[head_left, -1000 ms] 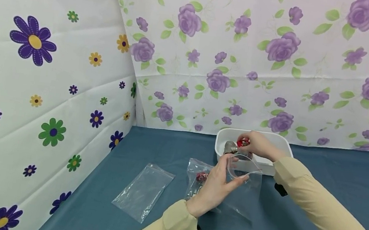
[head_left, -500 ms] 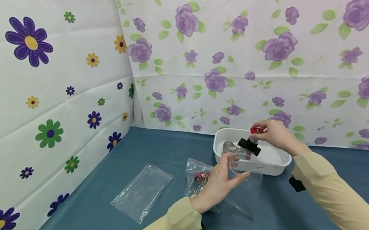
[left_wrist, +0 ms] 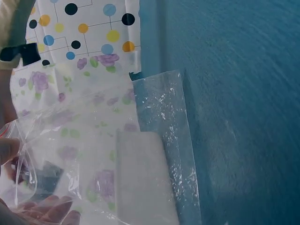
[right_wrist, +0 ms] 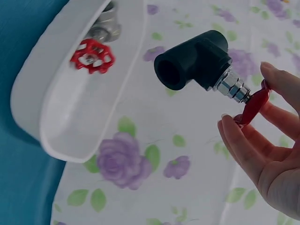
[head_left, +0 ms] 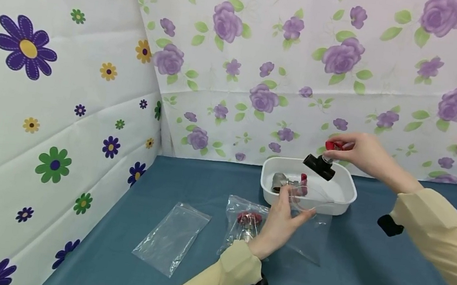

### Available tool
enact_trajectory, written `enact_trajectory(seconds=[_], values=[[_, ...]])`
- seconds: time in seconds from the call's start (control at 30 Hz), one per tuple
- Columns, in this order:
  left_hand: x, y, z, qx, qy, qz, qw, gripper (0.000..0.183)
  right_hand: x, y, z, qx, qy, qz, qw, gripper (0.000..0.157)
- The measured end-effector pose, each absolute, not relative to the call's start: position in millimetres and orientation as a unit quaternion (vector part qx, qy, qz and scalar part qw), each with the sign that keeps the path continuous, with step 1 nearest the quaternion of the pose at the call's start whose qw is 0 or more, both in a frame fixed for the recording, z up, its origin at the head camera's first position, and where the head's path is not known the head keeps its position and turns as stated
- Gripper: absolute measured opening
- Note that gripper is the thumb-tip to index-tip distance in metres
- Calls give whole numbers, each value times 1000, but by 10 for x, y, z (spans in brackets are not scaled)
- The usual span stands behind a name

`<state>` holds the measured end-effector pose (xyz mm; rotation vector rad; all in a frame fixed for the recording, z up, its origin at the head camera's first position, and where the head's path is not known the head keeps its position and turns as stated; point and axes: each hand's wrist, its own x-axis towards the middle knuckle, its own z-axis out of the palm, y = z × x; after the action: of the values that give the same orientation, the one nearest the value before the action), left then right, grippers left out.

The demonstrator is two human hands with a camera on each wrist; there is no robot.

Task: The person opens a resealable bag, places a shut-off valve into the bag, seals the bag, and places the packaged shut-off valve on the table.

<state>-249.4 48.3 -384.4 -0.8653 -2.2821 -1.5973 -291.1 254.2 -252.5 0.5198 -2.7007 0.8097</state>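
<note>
My right hand (head_left: 370, 155) pinches the red handwheel (right_wrist: 255, 105) of a valve with a black tee-shaped body (head_left: 319, 167) and a shiny metal stem. The valve hangs tilted above the white plastic box (head_left: 338, 207). My left hand (head_left: 280, 225) holds the mouth of a clear zip bag (head_left: 313, 238) spread between thumb and fingers; the bag hangs in front of the box. Inside the box lies a grey metal valve (head_left: 279, 182), its red handwheel (right_wrist: 92, 56) plain in the right wrist view.
Left of the held bag, partly hidden by my left hand, a clear zip bag (head_left: 230, 226) contains a valve with a red handwheel (head_left: 249, 218). A flat clear zip bag (head_left: 171, 237) lies farther left on the blue tablecloth (head_left: 198, 181). Flowered cloths hang behind and at left.
My right hand has lifted the black valve out of the box, up and to the right. My left hand stays nearly where it was with the bag.
</note>
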Motion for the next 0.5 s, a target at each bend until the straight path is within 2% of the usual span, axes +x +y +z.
enact_trajectory(seconds=[0.2,0.5], values=[[-2493,539,-3857,-274,-777,-558,101,51,-2751,2478,-2382,170,-933,283,146,52],[-2502,583,-3867,-251,-777,-569,101,53,-2539,2313,-2262,195,-929,278,144,47]])
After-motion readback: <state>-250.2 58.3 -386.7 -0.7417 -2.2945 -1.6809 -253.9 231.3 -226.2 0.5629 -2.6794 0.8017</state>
